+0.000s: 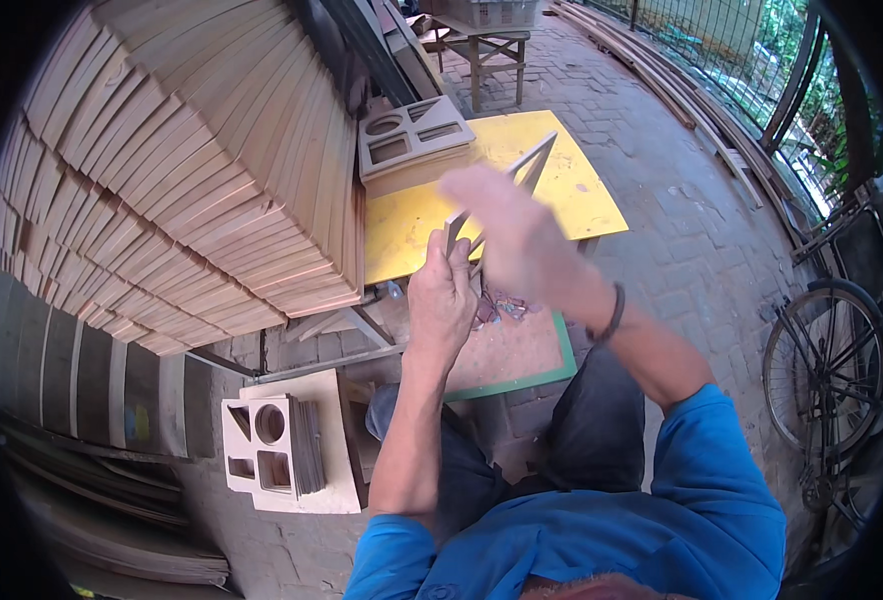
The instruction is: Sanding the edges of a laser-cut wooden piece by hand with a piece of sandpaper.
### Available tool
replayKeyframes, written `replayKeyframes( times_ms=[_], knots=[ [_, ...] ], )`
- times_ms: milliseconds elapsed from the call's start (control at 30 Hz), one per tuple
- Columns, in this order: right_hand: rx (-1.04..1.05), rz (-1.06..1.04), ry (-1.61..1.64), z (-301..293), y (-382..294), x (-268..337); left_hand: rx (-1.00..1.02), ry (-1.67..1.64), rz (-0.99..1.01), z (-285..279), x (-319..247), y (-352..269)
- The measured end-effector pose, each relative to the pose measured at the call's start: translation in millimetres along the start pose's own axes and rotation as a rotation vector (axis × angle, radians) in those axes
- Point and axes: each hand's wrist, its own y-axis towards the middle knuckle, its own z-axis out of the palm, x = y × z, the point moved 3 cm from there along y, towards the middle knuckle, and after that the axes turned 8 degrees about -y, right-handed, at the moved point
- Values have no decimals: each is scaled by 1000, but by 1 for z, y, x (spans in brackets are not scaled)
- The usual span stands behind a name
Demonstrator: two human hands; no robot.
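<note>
My left hand grips the near corner of a thin wooden panel, held up on edge above a yellow tabletop. The panel is tilted, and its far corner points away from me. Over its near part is my right hand, blurred by motion and wearing a dark band at the wrist. Whether anything lies within those fingers is hidden. A stack of wooden panels with round, triangular and four-sided cut-outs rests on the yellow top. Below my hands is a green-edged board with torn scraps on it.
Tall piles of wooden pieces rise close on my left. More cut-out panels stand on a low board by my left leg. A bicycle is at right. Long planks line the fence; a crate sits on a wooden stand.
</note>
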Motion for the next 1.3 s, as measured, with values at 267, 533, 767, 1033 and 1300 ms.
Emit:
replayKeyframes(
  times_ms=[267, 533, 767, 1033, 1300],
  knots=[
    [-107, 242, -93, 5, 2, -72, 53, -144, -67, 3, -7, 2],
    [-77, 26, -80, 12, -4, -66, 30, -167, -44, -1, 6, -4],
    [-6, -64, 12, 9, 0, -1, -49, -82, 63, -9, 29, -9],
    [42, 606, 230, 17, -8, -145, -39, -399, -180, -9, 2, -9],
    [-17, 640, 696, -19, 11, -80, -103, -581, -101, -13, 27, -13]
  ],
)
